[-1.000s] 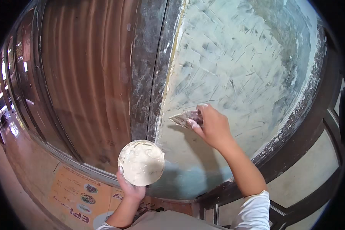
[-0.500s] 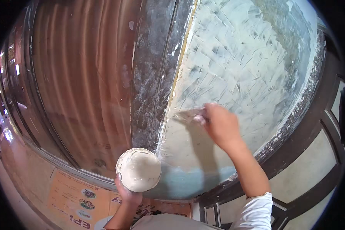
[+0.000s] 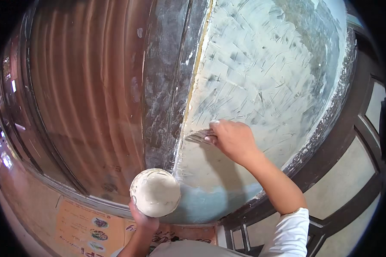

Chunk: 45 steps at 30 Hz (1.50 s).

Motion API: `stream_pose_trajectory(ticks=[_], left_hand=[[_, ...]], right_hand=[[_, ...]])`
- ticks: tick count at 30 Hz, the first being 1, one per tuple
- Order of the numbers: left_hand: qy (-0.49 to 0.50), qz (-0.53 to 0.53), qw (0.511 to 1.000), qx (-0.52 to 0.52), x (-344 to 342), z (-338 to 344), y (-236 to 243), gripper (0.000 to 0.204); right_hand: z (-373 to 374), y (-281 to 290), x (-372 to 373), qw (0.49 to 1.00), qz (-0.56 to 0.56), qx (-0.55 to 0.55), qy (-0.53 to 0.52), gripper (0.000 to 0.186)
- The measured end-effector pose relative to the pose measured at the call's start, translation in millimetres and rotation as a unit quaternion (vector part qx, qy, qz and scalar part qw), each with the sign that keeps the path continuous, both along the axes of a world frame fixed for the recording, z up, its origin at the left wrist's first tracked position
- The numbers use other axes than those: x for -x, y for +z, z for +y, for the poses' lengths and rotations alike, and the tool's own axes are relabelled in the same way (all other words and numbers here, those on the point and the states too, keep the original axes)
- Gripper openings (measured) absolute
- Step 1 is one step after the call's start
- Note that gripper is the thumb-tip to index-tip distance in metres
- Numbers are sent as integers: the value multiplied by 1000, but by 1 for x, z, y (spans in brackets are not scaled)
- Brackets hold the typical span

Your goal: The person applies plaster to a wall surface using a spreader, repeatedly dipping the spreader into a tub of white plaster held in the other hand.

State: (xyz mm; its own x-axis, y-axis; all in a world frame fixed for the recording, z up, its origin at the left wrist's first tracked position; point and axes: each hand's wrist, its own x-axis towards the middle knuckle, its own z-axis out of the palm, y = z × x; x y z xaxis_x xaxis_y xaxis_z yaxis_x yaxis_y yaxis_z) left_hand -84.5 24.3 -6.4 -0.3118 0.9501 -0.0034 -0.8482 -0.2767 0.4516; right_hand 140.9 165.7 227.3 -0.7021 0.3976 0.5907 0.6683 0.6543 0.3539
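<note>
My right hand [image 3: 231,141] grips a putty-smeared metal scraper [image 3: 199,137], its blade on the pale, streaky plaster panel [image 3: 257,77] beside a yellowish edge strip [image 3: 198,64]. The arm's shadow falls below on the panel. Lower left, my left hand [image 3: 143,217] is wrapped round the underside of a round tub [image 3: 155,192] of creamy white putty, held in front of the lower edge of the dark, worn vertical frame [image 3: 163,98]. Most of those fingers are hidden by the tub.
Left stands a reddish-brown glossy wavy panel [image 3: 85,94] with darker framed panes [image 3: 13,98] beyond. An orange printed board [image 3: 75,225] lies along the floor at lower left. A dark frame with pale panels [image 3: 343,167] runs down the right side. Bare floor [image 3: 21,188] shows at left.
My right hand with the scraper shifted right, then back left and slightly down along the panel. The tub in my left hand sits a little lower than a second ago.
</note>
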Motion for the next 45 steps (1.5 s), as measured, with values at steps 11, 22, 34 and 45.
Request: stream_pose_trajectory(ticks=[11,22,34,45], left_hand=[[13,-28,999,33,6,-1,-9,61],[2,10,1000,11,2,-3,-7,61],[7,-6,1000,-3,14,0,-19,62],[35,0,999,-4,20,3,-24,62]], right_hand=[[-12,73,-3,988,116,-30,-93,29],[13,31,7,992,-21,-100,-78,22],[5,29,20,993,-105,12,-58,32],[-2,98,-18,970,170,-138,-104,34]])
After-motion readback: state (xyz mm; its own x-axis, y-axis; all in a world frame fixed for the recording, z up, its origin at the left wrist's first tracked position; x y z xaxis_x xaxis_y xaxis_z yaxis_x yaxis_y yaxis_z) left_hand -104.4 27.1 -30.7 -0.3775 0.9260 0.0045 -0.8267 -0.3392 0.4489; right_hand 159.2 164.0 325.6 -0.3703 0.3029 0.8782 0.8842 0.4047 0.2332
